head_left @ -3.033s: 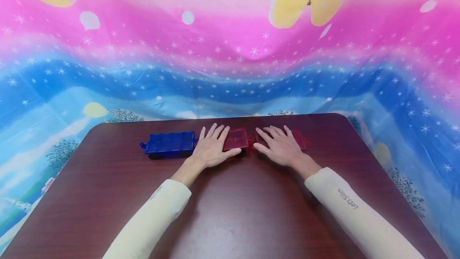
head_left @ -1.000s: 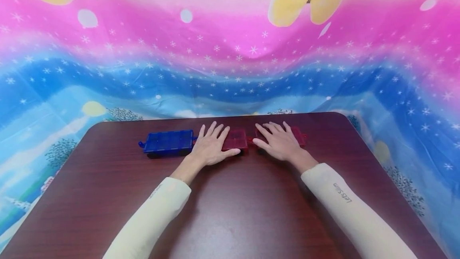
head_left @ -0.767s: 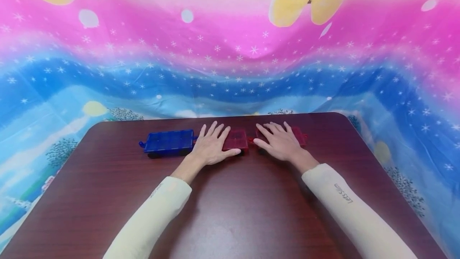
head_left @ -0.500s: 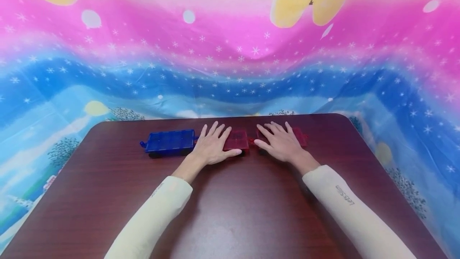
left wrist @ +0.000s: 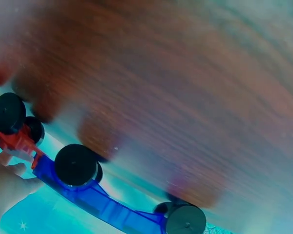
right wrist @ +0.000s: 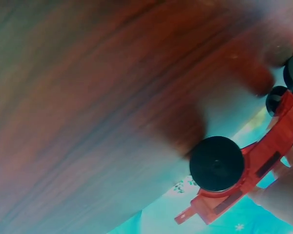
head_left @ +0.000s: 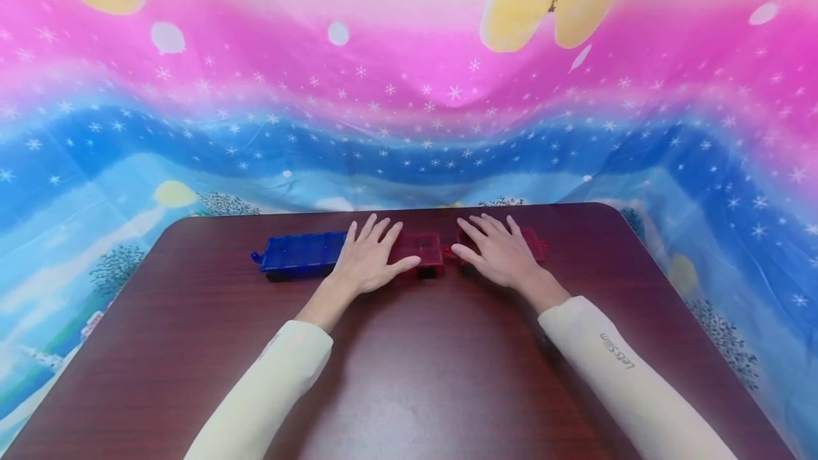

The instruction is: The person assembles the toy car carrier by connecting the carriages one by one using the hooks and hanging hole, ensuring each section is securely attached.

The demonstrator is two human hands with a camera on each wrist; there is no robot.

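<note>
Three flat toy wagons on black wheels stand in a row near the table's far edge: a blue wagon (head_left: 297, 260), a middle red wagon (head_left: 423, 250) and a right red wagon (head_left: 534, 242). My left hand (head_left: 367, 258) lies flat, fingers straight, over the join of the blue and middle red wagons. Resting flat on the right red wagon is my right hand (head_left: 499, 254). From below, the left wrist view shows the blue wagon (left wrist: 105, 207) coupled to a red wagon (left wrist: 15, 140). The right wrist view shows a red wagon (right wrist: 266, 158) and its black wheel (right wrist: 216, 163).
The dark red-brown wooden table (head_left: 409, 375) has rounded far corners. A bright pink and blue star-patterned cloth (head_left: 409, 112) hangs behind and around it. Both forearms in cream sleeves (head_left: 613, 368) reach across the table.
My left hand has slid slightly to the left, covering more of the blue wagon's end. The right hand and the wagons stay about where they were.
</note>
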